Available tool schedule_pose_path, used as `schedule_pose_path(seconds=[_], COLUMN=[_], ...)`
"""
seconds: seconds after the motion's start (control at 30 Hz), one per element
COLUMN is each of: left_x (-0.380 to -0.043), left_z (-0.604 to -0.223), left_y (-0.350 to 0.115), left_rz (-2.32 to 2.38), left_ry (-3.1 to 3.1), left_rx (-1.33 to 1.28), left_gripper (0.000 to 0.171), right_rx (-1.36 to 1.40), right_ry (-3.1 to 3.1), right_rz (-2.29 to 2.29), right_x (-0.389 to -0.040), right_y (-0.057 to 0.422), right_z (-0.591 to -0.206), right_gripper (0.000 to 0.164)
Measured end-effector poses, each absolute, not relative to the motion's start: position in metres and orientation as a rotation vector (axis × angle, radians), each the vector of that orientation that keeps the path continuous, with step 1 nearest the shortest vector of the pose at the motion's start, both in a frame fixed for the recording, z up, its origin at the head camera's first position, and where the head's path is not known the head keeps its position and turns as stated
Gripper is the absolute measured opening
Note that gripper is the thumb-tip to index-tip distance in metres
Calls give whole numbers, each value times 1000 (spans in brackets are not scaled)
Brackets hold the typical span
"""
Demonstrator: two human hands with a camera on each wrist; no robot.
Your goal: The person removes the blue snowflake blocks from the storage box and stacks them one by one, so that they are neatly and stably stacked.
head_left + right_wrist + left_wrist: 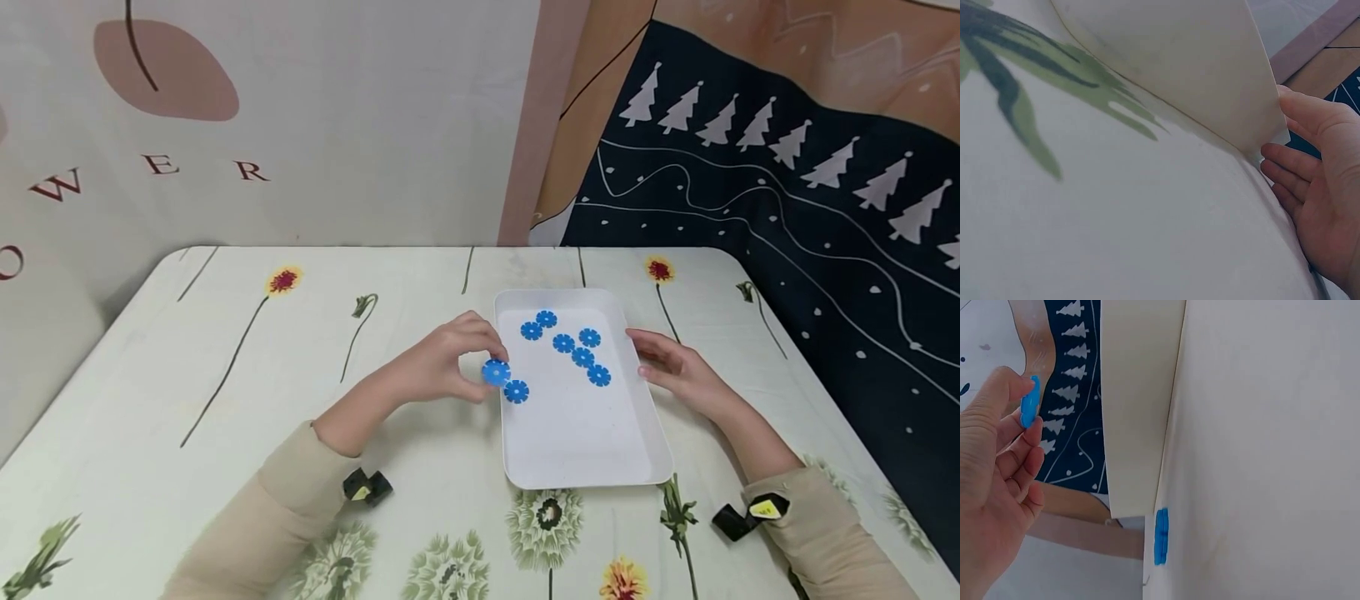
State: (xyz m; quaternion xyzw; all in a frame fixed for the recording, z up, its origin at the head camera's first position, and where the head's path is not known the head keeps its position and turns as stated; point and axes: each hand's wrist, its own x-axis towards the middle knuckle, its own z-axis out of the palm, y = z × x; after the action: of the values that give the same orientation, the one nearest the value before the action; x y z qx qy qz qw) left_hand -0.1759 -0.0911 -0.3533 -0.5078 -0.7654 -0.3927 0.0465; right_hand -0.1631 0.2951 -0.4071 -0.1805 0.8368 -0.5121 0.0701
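Eight blue discs were counted: seven lay in the white tray (637,433), and one blue disc (496,372) was pinched by the left hand (442,362) at the tray's left rim. The right hand (678,371), fingers straight, was rested against the right rim. A flower-printed table (225,417) and patterned wall hangings (750,167) were seen.
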Motion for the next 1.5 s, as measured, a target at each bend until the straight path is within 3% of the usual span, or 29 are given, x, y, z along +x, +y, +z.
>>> schedule_pose_path(seconds=[0.8,1.5], left_x=[-179,-193], left_z=[-366,-397], left_y=[-141,-148], left_rz=[-1263,-1256], left_ry=[-2678,-2760], left_rx=[-1168,-1163], left_gripper=[27,29], right_rx=[-543,-560], right_ry=[2497,2498], right_rz=[-1561,-1559], right_x=[-163,-162], right_y=[292,293], right_z=[-406,-405], right_gripper=[54,54])
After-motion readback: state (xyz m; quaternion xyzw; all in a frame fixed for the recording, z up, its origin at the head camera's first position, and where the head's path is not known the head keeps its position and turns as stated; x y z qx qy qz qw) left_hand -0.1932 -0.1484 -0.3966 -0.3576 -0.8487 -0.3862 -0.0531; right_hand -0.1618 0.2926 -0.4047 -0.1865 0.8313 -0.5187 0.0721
